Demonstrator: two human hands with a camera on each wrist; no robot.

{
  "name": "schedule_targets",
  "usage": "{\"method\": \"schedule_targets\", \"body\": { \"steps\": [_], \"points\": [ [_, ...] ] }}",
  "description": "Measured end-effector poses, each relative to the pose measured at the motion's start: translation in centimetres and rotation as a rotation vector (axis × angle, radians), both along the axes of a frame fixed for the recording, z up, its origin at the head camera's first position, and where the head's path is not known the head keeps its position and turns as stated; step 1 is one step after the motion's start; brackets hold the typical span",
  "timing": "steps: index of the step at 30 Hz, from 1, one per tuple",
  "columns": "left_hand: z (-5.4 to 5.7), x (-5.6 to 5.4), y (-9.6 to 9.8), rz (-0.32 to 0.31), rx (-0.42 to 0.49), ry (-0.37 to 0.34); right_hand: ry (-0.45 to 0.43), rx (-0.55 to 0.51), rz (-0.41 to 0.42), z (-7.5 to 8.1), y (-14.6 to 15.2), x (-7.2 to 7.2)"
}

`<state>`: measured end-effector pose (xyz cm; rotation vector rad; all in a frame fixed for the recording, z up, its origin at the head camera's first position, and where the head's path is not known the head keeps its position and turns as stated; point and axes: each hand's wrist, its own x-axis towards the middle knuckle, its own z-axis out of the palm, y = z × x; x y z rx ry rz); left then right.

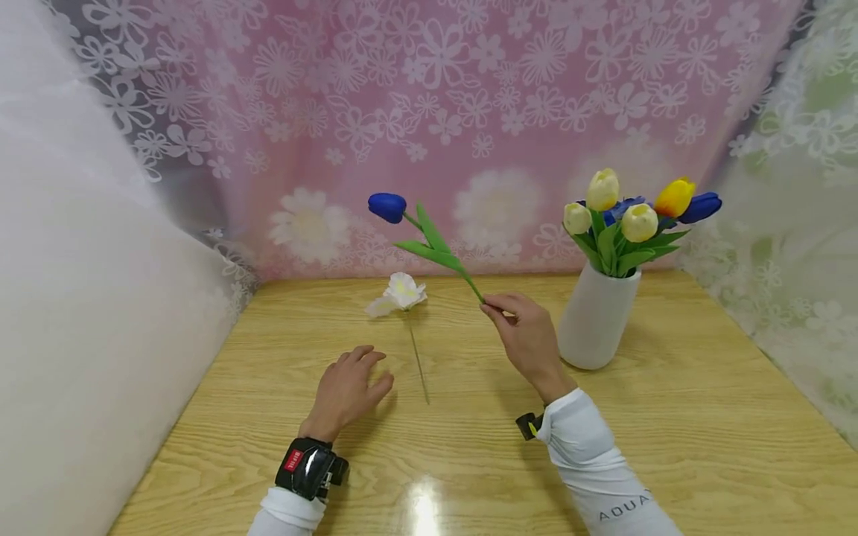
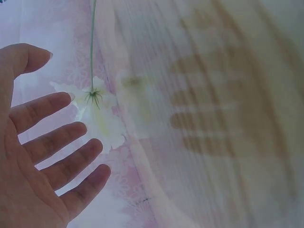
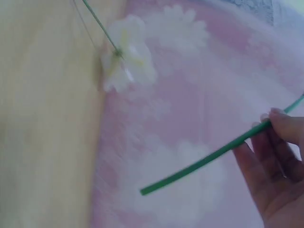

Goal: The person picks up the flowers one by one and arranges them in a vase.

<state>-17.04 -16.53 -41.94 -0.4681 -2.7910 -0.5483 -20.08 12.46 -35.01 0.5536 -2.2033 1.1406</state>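
Note:
My right hand [image 1: 529, 335] pinches the green stem [image 3: 204, 164] of a blue tulip [image 1: 386, 208] between thumb and fingers. The bloom points up and to the left, with long green leaves [image 1: 432, 249] below it. In the right wrist view the stem's cut end sticks out past the fingers. A white flower [image 1: 404, 292] with a thin stem lies on the table between the hands. My left hand [image 1: 345, 391] is held over the table just left of that stem, fingers spread and holding nothing; the left wrist view shows its fingertips overlapping the white petals [image 2: 102, 118].
At the right a white vase [image 1: 596, 320] holds cream tulips [image 1: 603, 190], a yellow one [image 1: 675, 197] and blue flowers [image 1: 700, 208]. Behind the wooden table [image 1: 482, 461] hangs a pink floral curtain [image 1: 415, 134]. Pale cloth stands along both sides.

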Motion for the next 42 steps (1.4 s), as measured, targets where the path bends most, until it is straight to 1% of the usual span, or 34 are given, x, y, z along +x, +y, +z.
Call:
{"method": "schedule_targets", "body": {
  "steps": [3,5,8,11,16,21,28,35,42],
  "points": [
    [0.1,-0.3,0.4,-0.011,0.002,0.001,0.191,0.036,-0.069,1.7,1.3,0.1],
    [0.2,-0.4,0.6,-0.014,0.002,0.008,0.290,0.047,-0.110,2.7,2.1,0.1],
    [0.4,-0.6,1.0,-0.012,0.002,0.015,0.381,0.039,-0.149,3.9,3.1,0.1],
    [0.6,-0.6,1.3,-0.014,0.004,0.012,0.430,0.039,-0.175,4.9,4.1,0.2],
    [0.4,-0.6,1.4,-0.018,0.013,0.024,0.478,0.037,-0.226,6.3,5.3,0.5],
    [0.4,-0.7,1.6,-0.025,0.015,0.026,0.486,0.002,-0.267,7.2,6.5,0.4],
    [0.4,-0.8,1.6,-0.019,0.007,0.015,0.481,0.000,-0.275,7.3,7.5,0.2],
    [0.2,-0.9,1.4,-0.022,0.002,0.026,0.526,-0.046,-0.241,7.6,8.0,0.0],
    [0.0,-1.0,1.3,-0.021,0.000,0.028,0.506,-0.025,-0.259,7.6,8.7,0.1]
  ]
}}
